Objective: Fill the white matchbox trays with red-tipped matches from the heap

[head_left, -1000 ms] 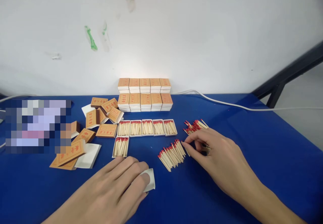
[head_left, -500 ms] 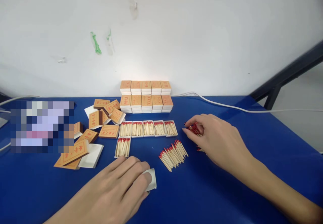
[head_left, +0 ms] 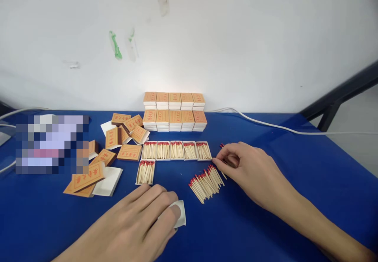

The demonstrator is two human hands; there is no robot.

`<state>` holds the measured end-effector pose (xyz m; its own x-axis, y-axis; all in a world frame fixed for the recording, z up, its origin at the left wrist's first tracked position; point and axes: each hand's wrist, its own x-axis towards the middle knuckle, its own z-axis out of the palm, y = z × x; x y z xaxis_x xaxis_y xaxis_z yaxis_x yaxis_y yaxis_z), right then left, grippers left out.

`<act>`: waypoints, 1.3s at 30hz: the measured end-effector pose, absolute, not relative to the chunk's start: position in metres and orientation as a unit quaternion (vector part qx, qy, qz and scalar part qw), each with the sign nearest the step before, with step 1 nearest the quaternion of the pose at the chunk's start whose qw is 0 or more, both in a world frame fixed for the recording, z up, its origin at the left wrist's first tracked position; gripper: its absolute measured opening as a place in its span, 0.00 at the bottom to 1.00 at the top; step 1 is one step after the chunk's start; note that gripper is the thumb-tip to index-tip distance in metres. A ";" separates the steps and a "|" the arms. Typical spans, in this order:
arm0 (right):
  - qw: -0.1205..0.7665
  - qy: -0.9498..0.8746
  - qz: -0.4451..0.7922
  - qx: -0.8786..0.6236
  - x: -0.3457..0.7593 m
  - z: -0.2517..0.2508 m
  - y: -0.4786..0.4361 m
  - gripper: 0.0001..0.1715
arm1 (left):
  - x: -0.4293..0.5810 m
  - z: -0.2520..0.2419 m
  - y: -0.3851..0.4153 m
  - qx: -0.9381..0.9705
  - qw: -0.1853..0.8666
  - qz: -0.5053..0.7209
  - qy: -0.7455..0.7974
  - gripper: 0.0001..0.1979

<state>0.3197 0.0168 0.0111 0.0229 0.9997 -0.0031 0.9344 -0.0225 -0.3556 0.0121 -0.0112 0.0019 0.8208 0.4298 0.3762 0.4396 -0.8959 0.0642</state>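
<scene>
My left hand (head_left: 141, 222) is closed round a small white matchbox tray (head_left: 181, 213) near the front of the blue table. My right hand (head_left: 251, 171) has its thumb and forefinger nearly together at the right end of a fanned pile of red-tipped matches (head_left: 206, 183); what its fingertips pinch is too small to make out. A few red match heads (head_left: 222, 145) show just behind its fingers. Left of that lies a row of trays filled with matches (head_left: 176, 151), with one more filled tray (head_left: 145, 172) below the row's left end.
Orange matchboxes (head_left: 175, 117) stand stacked in two rows by the wall. Loose box sleeves and white trays (head_left: 129, 152) lie scattered at the left, beside a pixelated object (head_left: 53, 144). A white cable (head_left: 265, 124) runs along the back right.
My right hand has moved slightly down toward the fanned matches, and the bunch of match heads under its fingers is now mostly out of sight. The view has shifted a little; my left hand keeps its grip.
</scene>
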 end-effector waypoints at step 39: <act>0.168 -0.678 0.203 -0.687 0.339 0.018 0.002 0.24 | 0.011 0.001 -0.010 -0.948 0.009 -0.221 -0.229 0.17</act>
